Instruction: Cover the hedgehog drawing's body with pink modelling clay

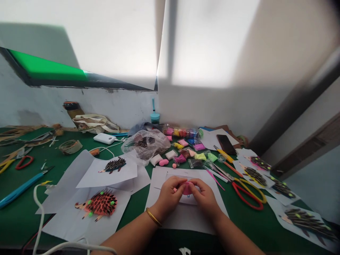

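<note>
Between both hands is a flattened piece of pink modelling clay [187, 188]. My left hand [171, 194] pinches its left side with thumb and fingers; a gold bangle [153, 217] circles that wrist. My right hand [205, 198] grips the right side of the clay in the same way. Under the hands lie sheets of white paper [190, 217], partly hidden by them. Just beyond the paper sit a small pink clay ball [174, 165] and a larger pink lump [164, 162].
Several coloured clay packets [200, 156] lie behind the paper, beside a plastic bag [146, 143]. Red- and yellow-handled scissors [248, 194] rest at right, near hedgehog pictures [255, 176]. A red hedgehog picture [99, 205] lies left, near a white cable [37, 198] and a blue-handled tool [23, 187].
</note>
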Available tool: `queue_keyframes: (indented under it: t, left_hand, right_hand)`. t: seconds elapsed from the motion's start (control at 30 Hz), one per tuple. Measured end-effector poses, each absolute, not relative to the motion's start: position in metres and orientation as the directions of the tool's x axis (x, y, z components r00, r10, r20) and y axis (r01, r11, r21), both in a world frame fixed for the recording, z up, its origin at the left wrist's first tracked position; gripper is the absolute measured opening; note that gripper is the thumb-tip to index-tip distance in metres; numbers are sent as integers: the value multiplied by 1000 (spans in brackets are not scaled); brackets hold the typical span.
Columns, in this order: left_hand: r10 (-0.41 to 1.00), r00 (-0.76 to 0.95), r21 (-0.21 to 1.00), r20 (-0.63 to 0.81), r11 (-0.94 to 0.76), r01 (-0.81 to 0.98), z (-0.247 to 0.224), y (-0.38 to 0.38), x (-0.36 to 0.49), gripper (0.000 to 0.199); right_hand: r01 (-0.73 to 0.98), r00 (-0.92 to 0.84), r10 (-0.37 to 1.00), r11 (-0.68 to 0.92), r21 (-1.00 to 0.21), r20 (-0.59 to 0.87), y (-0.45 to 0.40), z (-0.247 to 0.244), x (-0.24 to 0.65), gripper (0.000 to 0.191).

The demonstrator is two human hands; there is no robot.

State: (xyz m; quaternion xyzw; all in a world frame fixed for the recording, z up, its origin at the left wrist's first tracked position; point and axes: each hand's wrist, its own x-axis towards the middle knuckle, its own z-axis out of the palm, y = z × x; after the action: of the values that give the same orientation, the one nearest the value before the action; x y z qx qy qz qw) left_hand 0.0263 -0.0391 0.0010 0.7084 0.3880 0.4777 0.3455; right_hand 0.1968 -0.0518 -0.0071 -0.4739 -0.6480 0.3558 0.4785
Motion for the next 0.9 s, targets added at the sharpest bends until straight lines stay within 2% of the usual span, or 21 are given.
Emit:
queue_keyframes:
  t: [0.1,0.3,0.43,0.57,0.77,0.9]
  left_hand:
    - [889,256,873,379,-435,221,4,-42,27,29]
    - [874,268,847,406,-470,248,6,-42,27,17]
    - [907,197,875,371,-413,253,3,-42,28,30]
    - [903,212,859,373,-422,289,5,-42,28,13]
    - [921,216,880,325,-378,288,4,-42,26,15]
    - [925,202,909,322,-362,206,1,-43,26,16]
  right_hand:
    - [276,-98,956,293,-915,276,-52,-6,197,33]
    - [270,-112,956,291,-918,270,-54,-2,195,32]
    - [288,-92,958,286,-914,271,-54,-2,195,32]
    - [291,-88,953,302,-908,288,-54,-2,195,34]
    - [240,-166,954,283,-928,249,-56,-2,194,32]
    - [211,-172,954,278,-937,244,-56,-2,193,30]
